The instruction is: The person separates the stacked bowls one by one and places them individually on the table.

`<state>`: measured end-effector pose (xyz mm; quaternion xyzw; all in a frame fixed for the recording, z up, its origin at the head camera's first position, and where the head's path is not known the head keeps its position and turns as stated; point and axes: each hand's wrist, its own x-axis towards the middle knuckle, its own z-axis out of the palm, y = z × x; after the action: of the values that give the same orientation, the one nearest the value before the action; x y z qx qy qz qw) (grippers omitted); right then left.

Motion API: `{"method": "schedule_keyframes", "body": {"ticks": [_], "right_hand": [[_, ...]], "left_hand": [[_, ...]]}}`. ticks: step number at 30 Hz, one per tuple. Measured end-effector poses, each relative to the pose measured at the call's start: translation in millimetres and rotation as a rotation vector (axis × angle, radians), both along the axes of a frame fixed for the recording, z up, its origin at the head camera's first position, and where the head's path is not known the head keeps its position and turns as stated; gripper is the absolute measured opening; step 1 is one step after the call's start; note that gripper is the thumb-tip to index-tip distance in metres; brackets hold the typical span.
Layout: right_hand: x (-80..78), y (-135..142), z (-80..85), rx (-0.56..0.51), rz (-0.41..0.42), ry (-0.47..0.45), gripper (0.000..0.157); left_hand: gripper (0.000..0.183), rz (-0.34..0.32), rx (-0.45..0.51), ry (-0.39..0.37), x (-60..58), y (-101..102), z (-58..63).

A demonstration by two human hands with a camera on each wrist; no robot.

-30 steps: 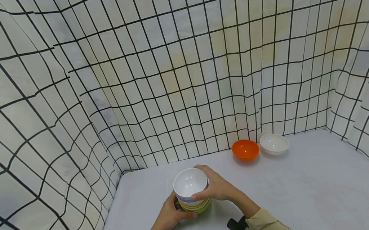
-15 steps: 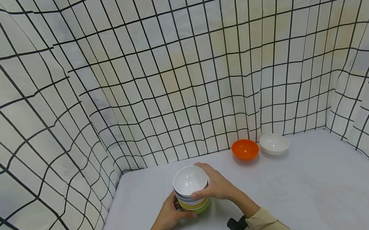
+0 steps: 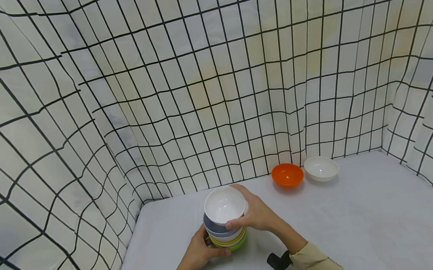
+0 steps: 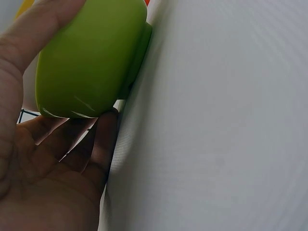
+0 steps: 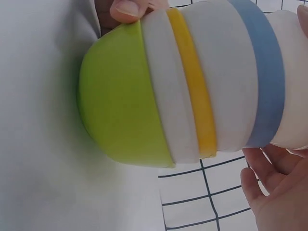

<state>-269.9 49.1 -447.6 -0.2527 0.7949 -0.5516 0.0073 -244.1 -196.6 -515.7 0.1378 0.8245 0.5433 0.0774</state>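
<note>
My right fingers (image 3: 243,190), bent around the white bowl (image 3: 225,206), have raised it off the blue bowl (image 3: 214,225), seemingly separating them; my left fingers (image 4: 105,137) grip the green bowl (image 5: 120,96).

Left grip (image 4: 48,168) held green bowl (image 4: 91,57). Thumb (image 4: 33,33) lay over bowl's outer wall, upper left of view; other fingers (image 4: 103,139) reached round opposite side, fingertips at wall. Bowl's foot faced tabletop (image 4: 221,120); contact or slight gap, couldn't tell. Soft shadow ran along tabletop beside foot and fingers. White surface (image 4: 30,89) showed past bowl's left edge, yellow sliver (image 4: 23,6) in upper left, orange-red speck at top edge. Dark-lined backing (image 4: 27,116) peeked above fingers.
</note>
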Motion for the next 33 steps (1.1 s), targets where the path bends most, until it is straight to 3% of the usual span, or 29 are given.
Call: {"method": "schedule_keyframes", "body": {"ticks": [14, 21, 26, 33], "right_hand": [[-2.7, 16.3, 16.0, -0.109, -0.065, 0.020, 0.108], [-6.0, 25.6, 20.0, -0.129, -0.173, -0.017, 0.112], [-11.6, 32.4, 17.3, -0.117, -0.261, -0.018, 0.115], [-22.5, 41.9, 7.8, -0.153, -0.311, -0.049, 0.115]], "left_hand": [[0.097, -0.009, 0.001, 0.010, -1.2, -0.2, -1.4], [0.101, 0.003, 0.003, 0.005, -1.5, 0.5, -1.1], [0.102, 0.011, 0.009, 0.003, -1.7, 0.9, -1.2], [0.102, 0.016, 0.011, -0.002, -1.6, 1.3, -1.4]]}}
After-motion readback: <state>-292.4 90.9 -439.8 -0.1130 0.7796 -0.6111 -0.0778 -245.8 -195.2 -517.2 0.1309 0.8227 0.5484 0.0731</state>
